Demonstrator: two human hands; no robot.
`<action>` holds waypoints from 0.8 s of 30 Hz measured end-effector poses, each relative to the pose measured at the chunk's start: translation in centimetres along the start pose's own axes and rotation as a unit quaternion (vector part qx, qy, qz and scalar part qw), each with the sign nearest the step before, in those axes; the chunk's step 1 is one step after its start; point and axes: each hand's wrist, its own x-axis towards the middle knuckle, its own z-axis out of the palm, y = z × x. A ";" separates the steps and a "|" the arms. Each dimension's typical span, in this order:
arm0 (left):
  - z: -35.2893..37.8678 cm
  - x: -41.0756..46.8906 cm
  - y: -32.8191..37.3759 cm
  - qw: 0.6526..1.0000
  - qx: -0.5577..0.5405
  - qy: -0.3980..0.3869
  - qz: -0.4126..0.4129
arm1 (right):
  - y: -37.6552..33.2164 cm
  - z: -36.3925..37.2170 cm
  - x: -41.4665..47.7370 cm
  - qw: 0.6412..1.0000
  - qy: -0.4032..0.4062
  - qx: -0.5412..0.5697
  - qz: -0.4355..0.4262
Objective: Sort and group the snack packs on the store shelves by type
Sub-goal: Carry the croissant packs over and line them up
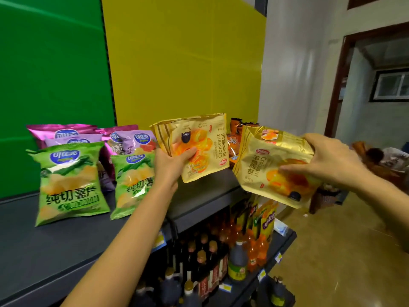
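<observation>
Dark grey shelf (pixel 66 244), green chip bags (pixel 70 182) in front, purple chip bags (pixel 73 135) behind

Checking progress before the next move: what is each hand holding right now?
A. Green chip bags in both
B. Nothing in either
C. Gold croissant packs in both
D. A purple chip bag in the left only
C: the left hand grips a gold croissant pack and the right hand another croissant pack, above the shelf.

Gold croissant packs (pixel 199 149) showing orange pastry prints – green chip bags (pixel 70 182) sitting before purple ones (pixel 135 140), a green panel (pixel 51 74) and yellow panel (pixel 183 58) glowing behind.
</observation>
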 end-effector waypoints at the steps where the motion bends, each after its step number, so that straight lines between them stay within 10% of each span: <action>1: 0.9 0.5 -0.7 1.000 0.006 0.008 0.001 | 1.1 0.5 1.2 1.000 -0.003 0.000 -0.014; 24: 6.3 10.6 -8.4 0.983 0.145 0.109 -0.035 | 2.0 14.2 18.5 0.926 -0.139 0.107 -0.334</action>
